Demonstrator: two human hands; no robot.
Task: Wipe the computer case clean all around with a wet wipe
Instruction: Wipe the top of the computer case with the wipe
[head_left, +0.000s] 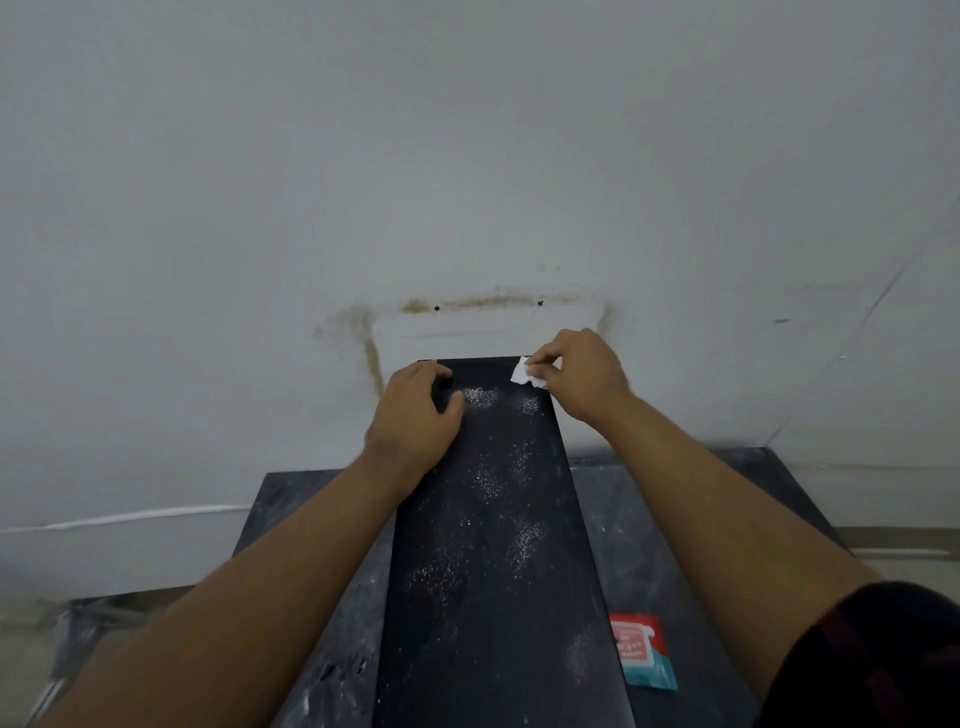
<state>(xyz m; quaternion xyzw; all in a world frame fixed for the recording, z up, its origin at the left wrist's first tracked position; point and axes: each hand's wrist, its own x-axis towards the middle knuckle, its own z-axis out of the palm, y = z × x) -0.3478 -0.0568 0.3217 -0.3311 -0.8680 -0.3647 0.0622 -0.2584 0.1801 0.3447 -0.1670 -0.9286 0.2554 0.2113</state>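
Observation:
The black computer case (498, 545) stands on a dark table, its top panel running away from me and speckled with white dust. My left hand (415, 415) grips the case's far left edge, with the fingers curled over the corner. My right hand (576, 376) pinches a small white wet wipe (524, 376) at the far right corner of the top panel. The wipe touches the panel's edge there.
A red and blue wet wipe packet (641, 649) lies on the dark, scuffed table (675, 519) to the right of the case. A stained pale wall (467, 182) stands close behind the case. The floor shows at the lower left.

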